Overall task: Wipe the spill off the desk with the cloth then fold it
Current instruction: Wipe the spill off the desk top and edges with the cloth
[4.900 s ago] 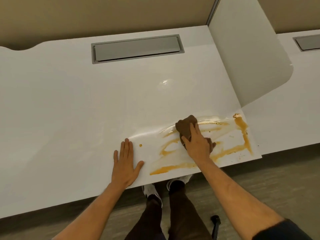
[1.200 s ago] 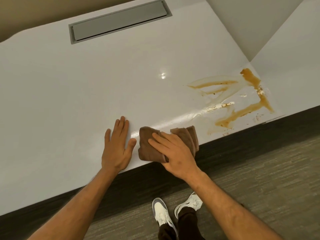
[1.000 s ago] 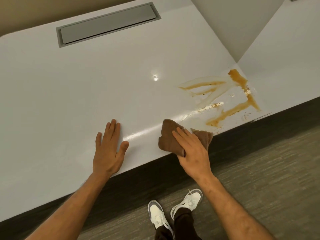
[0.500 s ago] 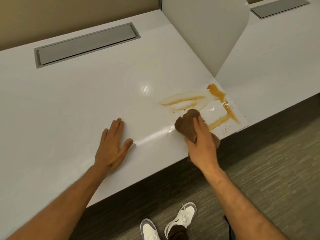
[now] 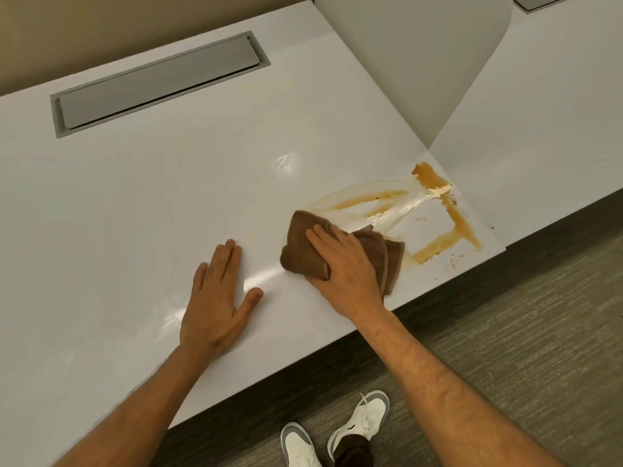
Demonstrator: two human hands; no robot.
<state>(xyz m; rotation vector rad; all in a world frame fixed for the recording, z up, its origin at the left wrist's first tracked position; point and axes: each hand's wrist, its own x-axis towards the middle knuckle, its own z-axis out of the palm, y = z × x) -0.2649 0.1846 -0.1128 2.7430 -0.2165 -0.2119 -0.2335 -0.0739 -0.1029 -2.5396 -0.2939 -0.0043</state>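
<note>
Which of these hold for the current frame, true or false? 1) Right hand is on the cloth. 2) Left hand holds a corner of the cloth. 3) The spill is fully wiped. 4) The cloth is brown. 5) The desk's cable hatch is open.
1) True: the right hand presses the cloth onto the desk.
2) False: the left hand lies flat on the desk, apart from the cloth.
3) False: orange streaks of the spill remain right of the cloth.
4) True.
5) False: the grey cable hatch lies closed, flush in its frame.
</note>
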